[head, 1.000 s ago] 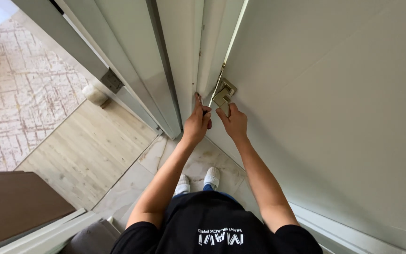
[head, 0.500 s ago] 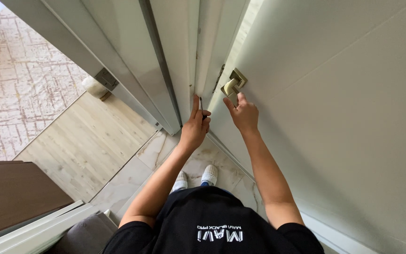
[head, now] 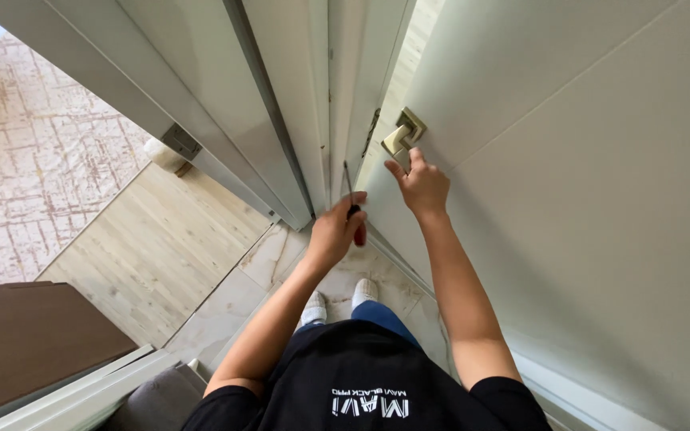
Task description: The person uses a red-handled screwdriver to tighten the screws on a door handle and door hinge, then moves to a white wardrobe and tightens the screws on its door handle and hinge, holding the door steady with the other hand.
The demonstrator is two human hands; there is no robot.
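My left hand grips a screwdriver with a dark red handle, its thin shaft pointing up along the white door's edge. My right hand reaches up to the brass door handle on the white door, fingertips touching the lever from below. The door stands slightly ajar, with a narrow gap beside the handle. Both forearms stretch out from my black shirt at the bottom of the view.
A white door frame runs up the middle. A patterned beige rug and light wood floor lie to the left, marble tile under my feet. A dark brown surface sits at lower left.
My left hand has dropped away from the door handle and lowered with the screwdriver. My right hand stays at the handle, and the door has swung a little further open.
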